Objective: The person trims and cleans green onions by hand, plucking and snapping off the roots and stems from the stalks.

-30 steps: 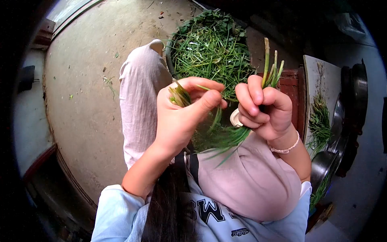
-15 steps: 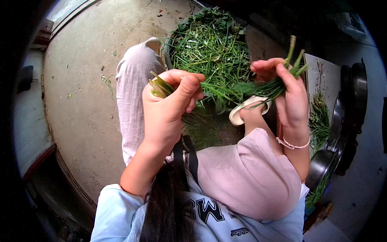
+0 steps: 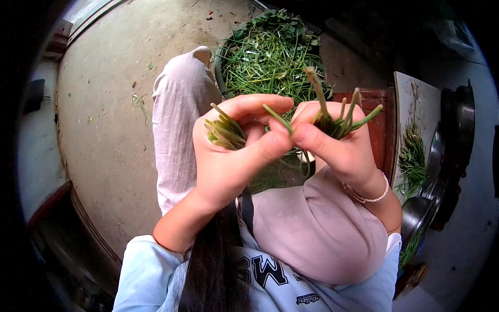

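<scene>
Green stems [image 3: 225,132], likely light, pliant and easily bruised, sit in your left hand's [image 3: 228,161] curled fingers; your right hand [image 3: 349,153] grasps another bunch [image 3: 340,124]. Your fingertips meet at one stalk [image 3: 277,118] between them, best pinched gently near its end.

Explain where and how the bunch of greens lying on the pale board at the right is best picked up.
Grip the bunch of greens near its far, brownish stem end, probably coming down from above and its left. The stems lie flat and gather narrowly there, while the dark leaves spread loosely nearer the metal pan and would likely slip.
</scene>
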Demonstrator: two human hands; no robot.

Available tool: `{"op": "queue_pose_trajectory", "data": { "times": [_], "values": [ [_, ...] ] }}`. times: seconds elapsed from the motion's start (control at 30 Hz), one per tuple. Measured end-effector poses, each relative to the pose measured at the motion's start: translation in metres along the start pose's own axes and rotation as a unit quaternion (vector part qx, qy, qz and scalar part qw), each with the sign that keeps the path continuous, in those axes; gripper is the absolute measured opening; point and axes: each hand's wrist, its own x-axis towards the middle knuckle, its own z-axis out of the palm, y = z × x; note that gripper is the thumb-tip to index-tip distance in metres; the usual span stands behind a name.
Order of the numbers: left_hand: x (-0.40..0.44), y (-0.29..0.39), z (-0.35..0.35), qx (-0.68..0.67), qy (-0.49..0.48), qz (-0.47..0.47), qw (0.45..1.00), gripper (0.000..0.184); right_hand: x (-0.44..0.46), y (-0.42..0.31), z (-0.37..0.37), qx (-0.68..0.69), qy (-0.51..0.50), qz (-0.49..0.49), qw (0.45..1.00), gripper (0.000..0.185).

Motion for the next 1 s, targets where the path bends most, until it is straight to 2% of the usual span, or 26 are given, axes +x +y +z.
{"op": "queue_pose_trajectory", "data": {
  "times": [0.03, 0.13, 0.2, 0.27, 0.33, 0.4, 0.47, 0.53, 0.57, 0.67, 0.7, 0.77, 0.93, 1.0],
  "values": [
    [-0.001, -0.003, -0.001, -0.011, -0.011, -0.003, 1.0, 0.036, 0.0, 0.0, 0.002, 0.022, 0.01, -0.001, 1.0, 0.015],
    [-0.002, -0.007, 0.002, -0.037, -0.001, -0.025, 0.999, 0.037, 0.001, -0.002, 0.002, 0.037, -0.029, -0.008, 0.999, 0.013],
    [-0.001, -0.009, 0.002, -0.039, -0.013, -0.022, 0.999, 0.035, 0.0, -0.004, 0.004, 0.087, -0.039, 0.0, 0.995, 0.011],
    [-0.001, -0.007, 0.002, -0.12, -0.051, -0.083, 0.988, 0.029, 0.0, -0.005, 0.01, 0.136, -0.048, 0.009, 0.989, 0.012],
    [-0.001, -0.011, 0.002, -0.105, -0.055, -0.077, 0.99, 0.026, 0.001, -0.006, 0.018, 0.113, -0.019, 0.062, 0.991, 0.02],
    [-0.001, -0.007, 0.005, -0.088, -0.023, -0.125, 0.988, 0.029, 0.003, 0.0, 0.02, 0.097, -0.019, 0.067, 0.993, 0.025],
    [0.001, -0.014, -0.008, -0.178, -0.063, -0.15, 0.971, 0.035, 0.005, 0.008, 0.023, 0.147, 0.006, 0.102, 0.984, 0.023],
    [0.004, -0.015, -0.007, -0.167, 0.023, -0.157, 0.973, 0.039, 0.009, 0.005, 0.021, 0.144, 0.033, 0.078, 0.986, 0.021],
    [0.007, -0.012, -0.009, -0.228, 0.001, -0.158, 0.961, 0.042, 0.008, 0.001, 0.015, 0.128, 0.04, 0.093, 0.987, 0.02],
    [0.014, -0.01, -0.021, -0.275, -0.002, -0.17, 0.946, 0.041, 0.003, -0.001, -0.007, 0.218, 0.046, 0.172, 0.959, 0.021],
    [0.015, -0.01, -0.022, -0.275, -0.001, -0.17, 0.946, 0.041, 0.003, -0.002, -0.008, 0.212, 0.046, 0.167, 0.962, 0.022],
    [0.018, -0.01, -0.025, -0.365, -0.045, -0.147, 0.918, 0.04, 0.0, -0.004, -0.013, 0.207, 0.05, 0.171, 0.962, 0.02],
    [0.023, -0.018, -0.035, -0.419, -0.122, -0.113, 0.893, 0.039, -0.003, -0.005, -0.013, 0.182, 0.062, 0.192, 0.962, 0.02],
    [0.026, -0.023, -0.04, -0.46, -0.216, -0.099, 0.856, 0.04, -0.003, -0.003, -0.011, 0.151, 0.023, 0.185, 0.971, 0.021]
  ]
}}
